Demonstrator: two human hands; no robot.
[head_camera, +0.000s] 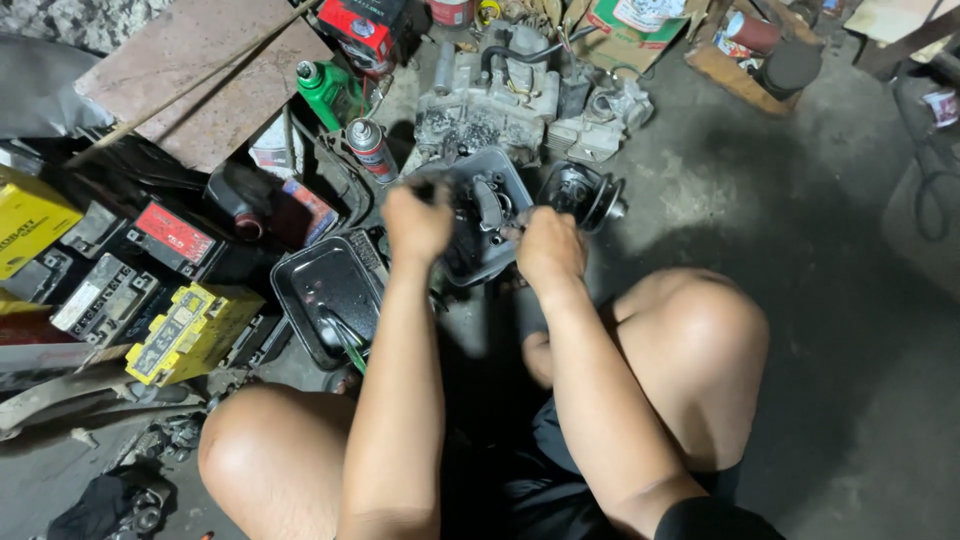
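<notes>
Conceivably, the grey engine cover (478, 225), gripped at its edges above the floor by the closed left hand (417, 222) and closed right hand (548, 250), could be dropped onto the black oil tray (325, 285) if oily fingers slipped.

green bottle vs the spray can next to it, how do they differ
The green bottle is squat, bright green plastic with a black cap, and leans over; the spray can is slimmer, a silver and red cylinder with a pale nozzle on top. The green bottle lies farther from the left hand, while the spray can stands just beyond it. Both sit on the cluttered floor, untouched by either hand, left of the grey engine block.
</notes>
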